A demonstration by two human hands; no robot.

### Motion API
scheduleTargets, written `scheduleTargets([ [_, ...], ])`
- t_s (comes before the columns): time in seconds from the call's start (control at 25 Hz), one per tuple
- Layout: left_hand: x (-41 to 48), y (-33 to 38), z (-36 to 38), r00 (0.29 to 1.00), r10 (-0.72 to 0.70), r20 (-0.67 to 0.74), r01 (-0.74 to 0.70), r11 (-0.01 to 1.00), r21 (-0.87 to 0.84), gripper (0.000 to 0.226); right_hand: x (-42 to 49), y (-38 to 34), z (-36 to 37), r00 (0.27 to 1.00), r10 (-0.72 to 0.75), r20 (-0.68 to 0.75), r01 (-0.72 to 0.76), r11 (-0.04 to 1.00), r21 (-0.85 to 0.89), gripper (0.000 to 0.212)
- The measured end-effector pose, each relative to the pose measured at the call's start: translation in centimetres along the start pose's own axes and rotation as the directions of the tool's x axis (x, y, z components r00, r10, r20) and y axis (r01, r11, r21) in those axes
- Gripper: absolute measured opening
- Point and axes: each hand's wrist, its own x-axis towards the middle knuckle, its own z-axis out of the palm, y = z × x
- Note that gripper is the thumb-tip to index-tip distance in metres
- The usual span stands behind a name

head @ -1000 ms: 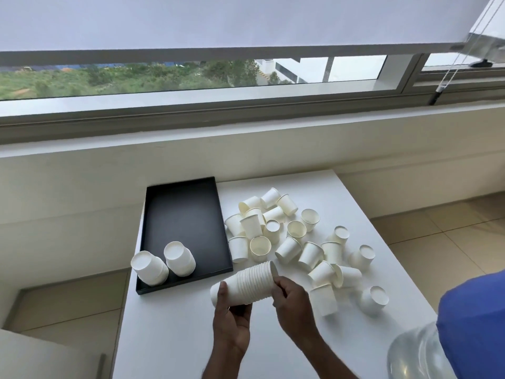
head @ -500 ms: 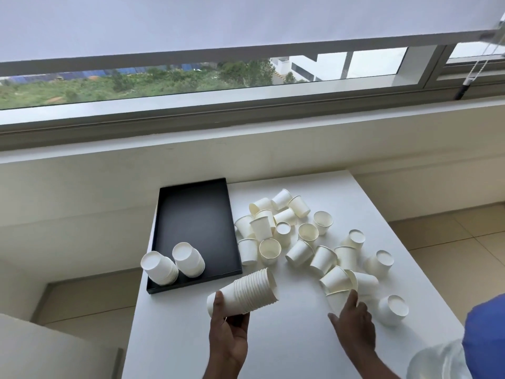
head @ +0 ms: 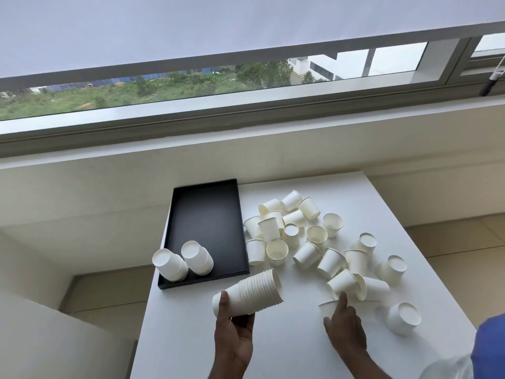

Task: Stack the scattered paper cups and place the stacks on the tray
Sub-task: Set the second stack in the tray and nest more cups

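White ribbed cup stack [head: 252, 292], left hand [head: 233, 337]; lone cup [head: 328, 307], right hand [head: 345, 328]

Grips a stack of white paper cups [head: 250, 294] in the upturned left hand [head: 235, 337], thumb on top; pinches 1 white paper cup [head: 328, 307] with the palm-down right hand [head: 345, 330].

Soft daylight reaches us through the long horizontal glass window [head: 218, 86]; scattered white paper cups [head: 332, 262] cast faint shadows, and our wide lens bows straight edges.
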Motion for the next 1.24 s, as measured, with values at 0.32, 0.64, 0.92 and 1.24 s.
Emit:
scheduleTargets([
  [0.32,-0.5,-0.4,-0.2,0.999,0.009,-0.033,-0.011,0.998,-0.058,0.049,-3.9,-4.6,-6.1,0.996,0.064,-0.068,0.061,0.105,0.993,0.034],
  [0.64,-0.6,-1.2,1.6,1.0,0.002,-0.013,-0.003,0.996,-0.091,0.056,-6.8,-8.6,-6.2,0.827,-0.558,-0.068,0.476,0.631,0.612,0.101],
  [0.92,0.8,1.0,1.0,0.946,0.307,-0.107,-0.291,0.946,0.141,0.056,-4.2,-12.8,-3.5,0.568,-0.802,-0.186,0.809,0.502,0.306,0.082],
  [1.24,9.3,2.8,3.8,0.781,0.598,0.18,-0.56,0.542,0.627,0.062,1.5,-21.7,0.0,0.74,-0.658,-0.138,0.601,0.555,0.575,0.049],
])
